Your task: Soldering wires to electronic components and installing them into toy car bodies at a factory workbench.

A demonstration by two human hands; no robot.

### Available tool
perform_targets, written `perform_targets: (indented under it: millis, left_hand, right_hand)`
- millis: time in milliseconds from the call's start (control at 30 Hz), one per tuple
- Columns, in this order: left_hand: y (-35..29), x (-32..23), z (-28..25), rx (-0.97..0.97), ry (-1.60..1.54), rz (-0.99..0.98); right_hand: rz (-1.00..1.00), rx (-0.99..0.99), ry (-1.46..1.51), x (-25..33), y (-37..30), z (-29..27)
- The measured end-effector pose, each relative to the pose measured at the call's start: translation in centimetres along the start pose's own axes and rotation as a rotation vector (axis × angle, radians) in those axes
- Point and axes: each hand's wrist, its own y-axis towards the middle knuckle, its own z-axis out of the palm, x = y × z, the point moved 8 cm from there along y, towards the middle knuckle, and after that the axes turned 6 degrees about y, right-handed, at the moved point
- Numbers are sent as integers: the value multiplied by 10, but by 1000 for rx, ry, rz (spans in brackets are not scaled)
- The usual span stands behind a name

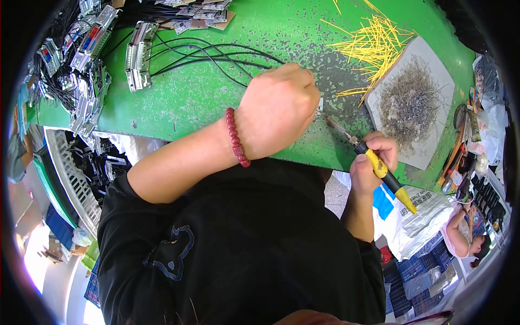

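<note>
Fingers of the left hand (279, 111) curl into a closed fist over a small metal part (320, 104), pinning it to the green table (195, 92); only a sliver of the part shows beside the knuckles. Right hand (374, 162) fingers clamp around the yellow-and-black grip of a soldering iron (379, 165), its tip reaching toward the part. Black wires (216, 57) run from the fist toward a metal connector block (138, 54) at the table's far-left area. Finished-looking assemblies (81, 59) pile at the table's left edge. Yellow sleeves (374, 43) and a grey tray of wire scraps (411, 100) lie at the table's right side. Judged from these piles, many units are complete and one joint is in hand.
</note>
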Motion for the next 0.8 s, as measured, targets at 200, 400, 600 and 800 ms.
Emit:
perform_targets:
  millis: [200,400,600,800]
  left_hand:
    - [1,-2,-1,-4,6,-3]
    - [2,-4,-1,10,24,9]
    - [1,-6,-2,16,25,-2]
    - [2,-7,0,57,83,-49]
  right_hand:
    - [-29,-70,22,2,-2,-5]
    - [-15,-209,78,-1,-11,-20]
    - [31,-157,-46,3,-12,-7]
    - [-34,-135,-75,15,-18,-3]
